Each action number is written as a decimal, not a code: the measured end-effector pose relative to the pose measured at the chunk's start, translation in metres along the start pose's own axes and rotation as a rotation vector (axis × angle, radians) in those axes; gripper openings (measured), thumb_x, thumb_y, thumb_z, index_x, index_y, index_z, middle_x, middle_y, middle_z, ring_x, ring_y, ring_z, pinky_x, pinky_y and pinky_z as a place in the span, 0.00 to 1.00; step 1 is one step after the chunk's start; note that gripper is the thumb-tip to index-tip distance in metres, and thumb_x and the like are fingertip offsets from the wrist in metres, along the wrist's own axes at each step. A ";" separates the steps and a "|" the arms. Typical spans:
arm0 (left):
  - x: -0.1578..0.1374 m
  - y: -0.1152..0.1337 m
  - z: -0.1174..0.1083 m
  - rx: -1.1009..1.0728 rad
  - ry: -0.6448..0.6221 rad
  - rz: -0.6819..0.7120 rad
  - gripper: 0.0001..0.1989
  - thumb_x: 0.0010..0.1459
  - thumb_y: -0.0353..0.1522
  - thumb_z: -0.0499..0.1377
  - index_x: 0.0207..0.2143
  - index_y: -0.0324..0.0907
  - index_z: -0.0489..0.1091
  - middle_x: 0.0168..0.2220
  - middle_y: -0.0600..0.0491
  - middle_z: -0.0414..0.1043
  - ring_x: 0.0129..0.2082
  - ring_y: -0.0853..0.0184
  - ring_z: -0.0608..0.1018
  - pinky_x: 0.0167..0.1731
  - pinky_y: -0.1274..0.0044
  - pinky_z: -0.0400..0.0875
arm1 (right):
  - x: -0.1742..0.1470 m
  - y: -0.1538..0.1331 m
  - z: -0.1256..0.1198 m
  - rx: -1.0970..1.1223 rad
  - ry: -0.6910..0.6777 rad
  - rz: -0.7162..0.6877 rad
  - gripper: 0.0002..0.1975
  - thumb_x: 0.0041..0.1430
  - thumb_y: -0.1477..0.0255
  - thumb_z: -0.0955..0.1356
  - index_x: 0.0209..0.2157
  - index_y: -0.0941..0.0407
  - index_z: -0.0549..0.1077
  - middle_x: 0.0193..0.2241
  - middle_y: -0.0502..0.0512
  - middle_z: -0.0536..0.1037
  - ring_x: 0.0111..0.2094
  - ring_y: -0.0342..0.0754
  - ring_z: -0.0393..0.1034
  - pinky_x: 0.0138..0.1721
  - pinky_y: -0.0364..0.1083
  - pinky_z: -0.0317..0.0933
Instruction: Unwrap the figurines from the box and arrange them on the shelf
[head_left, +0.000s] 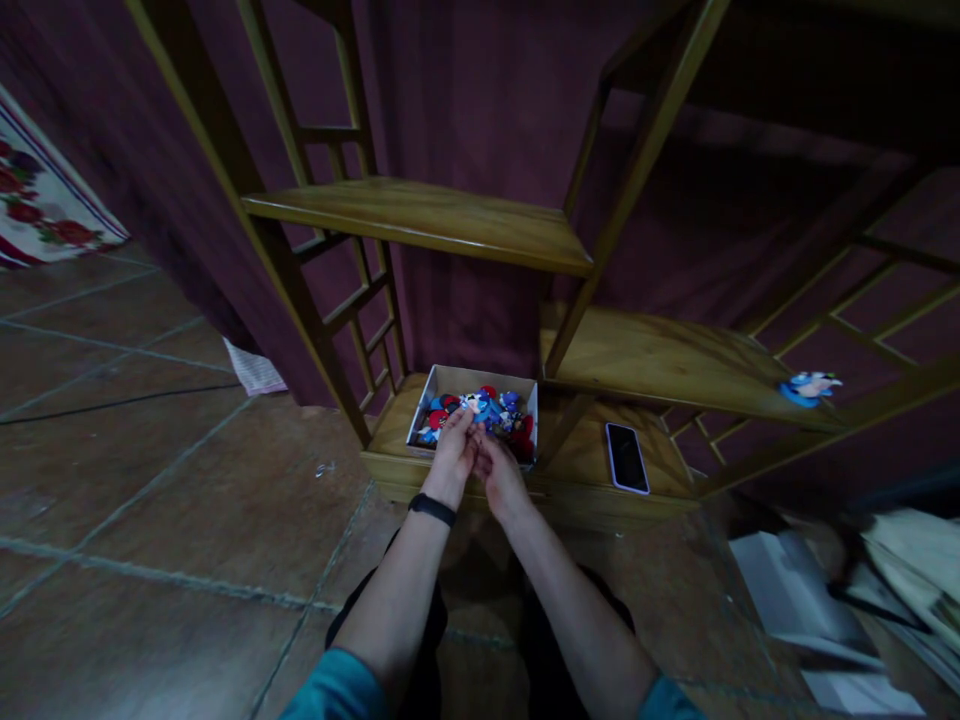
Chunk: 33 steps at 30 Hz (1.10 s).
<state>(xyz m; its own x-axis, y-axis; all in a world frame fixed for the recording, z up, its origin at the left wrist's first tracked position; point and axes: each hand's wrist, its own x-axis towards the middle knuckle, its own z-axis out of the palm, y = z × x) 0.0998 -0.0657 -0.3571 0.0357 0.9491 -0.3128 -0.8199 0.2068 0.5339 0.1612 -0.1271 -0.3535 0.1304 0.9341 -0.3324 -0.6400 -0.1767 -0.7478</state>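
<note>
My left hand (452,442), with a black band on its wrist, is closed on a small blue-and-white toy figurine (474,404) at its fingertips. Against it, my right hand (496,467) has its fingers curled inward. Whether the right fingers also grip the figurine is hidden. Both hands are over the near edge of an open shallow cardboard box (448,377). Inside lie several small colourful figures in red, blue, white and purple, too jumbled to tell apart.
The box stands on the low board of a wooden shelf unit (420,215). To its right lies a phone (627,458) with a purple edge. Another blue-and-white figurine (810,388) stands on the right shelf. White boxes (802,590) and a pale bag (915,560) are on the floor at right.
</note>
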 end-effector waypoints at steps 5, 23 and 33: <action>0.005 0.005 -0.002 -0.054 0.011 0.034 0.03 0.51 0.24 0.60 0.28 0.37 0.68 0.23 0.56 0.69 0.21 0.77 0.71 0.27 0.82 0.70 | -0.035 0.022 0.020 0.139 -0.116 0.194 0.17 0.44 0.64 0.71 0.38 0.56 0.73 0.36 0.52 0.79 0.38 0.46 0.72 0.37 0.43 0.64; 0.002 0.023 -0.001 -0.074 -0.035 0.017 0.03 0.52 0.23 0.59 0.30 0.38 0.70 0.24 0.54 0.72 0.23 0.76 0.73 0.28 0.83 0.70 | -0.077 0.028 0.026 0.066 -0.432 0.432 0.22 0.34 0.76 0.75 0.37 0.57 0.73 0.32 0.53 0.80 0.39 0.51 0.73 0.45 0.49 0.62; -0.001 0.021 0.004 -0.034 -0.035 0.028 0.03 0.50 0.24 0.61 0.29 0.38 0.70 0.25 0.55 0.71 0.23 0.76 0.72 0.30 0.81 0.69 | -0.076 0.029 0.031 0.161 -0.317 0.288 0.17 0.37 0.78 0.73 0.34 0.56 0.73 0.31 0.51 0.79 0.37 0.49 0.73 0.42 0.47 0.64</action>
<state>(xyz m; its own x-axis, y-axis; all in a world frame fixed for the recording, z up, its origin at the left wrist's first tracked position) 0.0846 -0.0614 -0.3429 0.0326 0.9623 -0.2700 -0.8397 0.1729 0.5147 0.1093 -0.1936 -0.3320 -0.2919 0.9074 -0.3023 -0.7294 -0.4156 -0.5433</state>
